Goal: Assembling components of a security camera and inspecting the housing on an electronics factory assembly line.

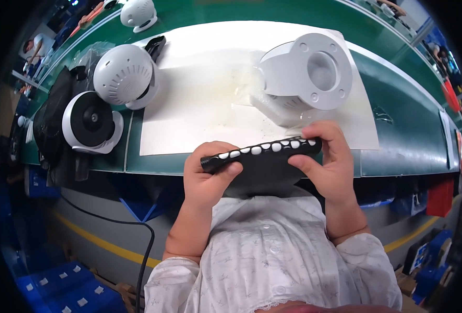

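Both hands hold a black flexible sheet (262, 163) at the table's near edge. Small rounded white pads run in a row along its bent upper edge. My left hand (206, 175) pinches the left end, thumb on the near face. At the right end, my right hand (331, 160) grips it with the thumb below and fingers over the edge. Just beyond my right hand lies a white plastic housing (295, 73), tipped so its round base faces up, with a large central recess and several small round ones.
A white board (189, 104) covers part of the green table (398, 130). On the left stand a white vented round device (121, 73) and another with a black front (91, 119), beside black wrapping (53, 112). Blue bins (74, 287) and a black cable (147, 245) are below.
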Available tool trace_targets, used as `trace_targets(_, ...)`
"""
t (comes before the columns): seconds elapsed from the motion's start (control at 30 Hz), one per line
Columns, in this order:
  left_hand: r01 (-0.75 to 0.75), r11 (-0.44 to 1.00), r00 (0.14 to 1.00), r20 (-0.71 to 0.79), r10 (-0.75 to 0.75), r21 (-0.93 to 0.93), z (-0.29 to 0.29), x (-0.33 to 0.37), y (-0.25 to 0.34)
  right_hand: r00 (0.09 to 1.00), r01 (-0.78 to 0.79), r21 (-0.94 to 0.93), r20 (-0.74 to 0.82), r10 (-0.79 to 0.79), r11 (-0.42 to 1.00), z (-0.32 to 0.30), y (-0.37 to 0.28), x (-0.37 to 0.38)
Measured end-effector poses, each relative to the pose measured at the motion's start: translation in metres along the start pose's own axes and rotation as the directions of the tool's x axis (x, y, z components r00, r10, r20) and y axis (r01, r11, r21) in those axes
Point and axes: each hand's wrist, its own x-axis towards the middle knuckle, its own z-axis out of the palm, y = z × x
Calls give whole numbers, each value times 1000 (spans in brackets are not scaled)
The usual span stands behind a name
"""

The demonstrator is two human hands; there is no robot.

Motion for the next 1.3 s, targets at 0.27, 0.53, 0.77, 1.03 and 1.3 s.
trace_targets(0.27, 184, 958, 981, -95, -167, 219, 17, 0, 9, 986, -161, 81, -37, 164, 984, -5, -5, -4)
trace_targets(0.53, 71, 949, 994, -98, -43, 309, 18, 1, 7, 986, 145, -153, -57, -155, 978, -18, 0, 3)
trace_targets(0.77, 99, 938, 988, -145, -52, 333, 21, 1, 6, 905, 388, -392, -8, -425, 834, -19, 0, 1)
trace_targets(1.03, 185, 921, 976, -175, -131, 342, 28, 0, 8, 922, 374, -317, 25, -387, 872, -5, 0, 2)
trace_targets(1.3, 174, 907, 982, -137, -130, 384, 32, 2, 13, 850, 527, -134, 97, -518, 839, 7, -5, 16)
